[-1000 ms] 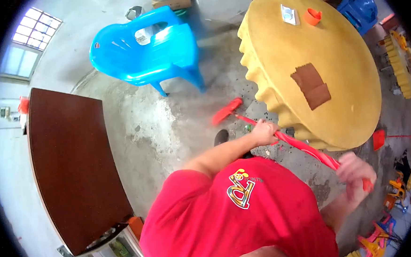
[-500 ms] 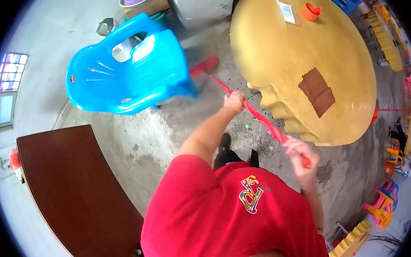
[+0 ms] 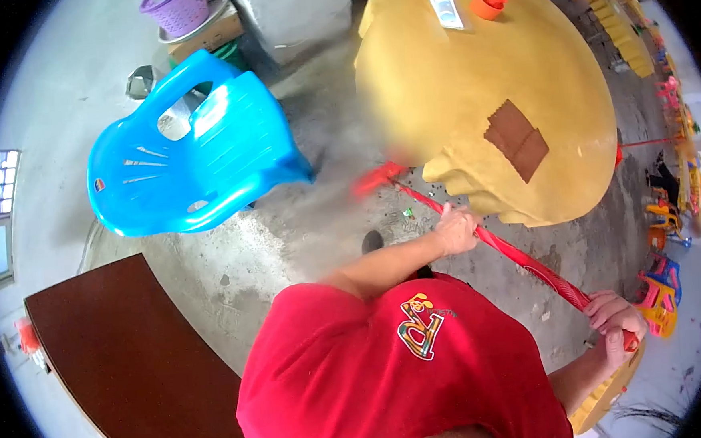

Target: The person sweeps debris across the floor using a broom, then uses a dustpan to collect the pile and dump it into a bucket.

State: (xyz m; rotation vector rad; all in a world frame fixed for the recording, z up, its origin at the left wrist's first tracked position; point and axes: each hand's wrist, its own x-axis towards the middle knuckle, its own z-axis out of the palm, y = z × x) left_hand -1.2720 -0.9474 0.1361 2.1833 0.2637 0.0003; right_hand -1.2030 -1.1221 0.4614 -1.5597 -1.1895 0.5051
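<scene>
A red broom (image 3: pixel 530 266) slants across the front of my body, its long handle running from lower right to upper left. My left hand (image 3: pixel 457 229) is wrapped around the lower part of the handle. Near the handle's top end, my right hand (image 3: pixel 613 318) is closed around it. The blurred red broom head (image 3: pixel 377 179) is down at the concrete floor (image 3: pixel 288 247), between the blue plastic chair (image 3: pixel 194 152) and the yellow cloth-covered table (image 3: pixel 551 78). Small bits of litter (image 3: pixel 408 213) lie on the floor close to the broom head.
A dark brown curved tabletop (image 3: pixel 135 369) stands at lower left. On the yellow table are a brown patterned piece (image 3: pixel 517 140), an orange cup (image 3: pixel 487 5) and a small packet (image 3: pixel 444 10). A purple basket (image 3: pixel 177 13) sits at the back. Colourful small chairs (image 3: pixel 660 288) line the right.
The broom head has swung toward me and to the right, closer to the yellow table. Both hands have moved right, my right hand also lower. The camera view has shifted.
</scene>
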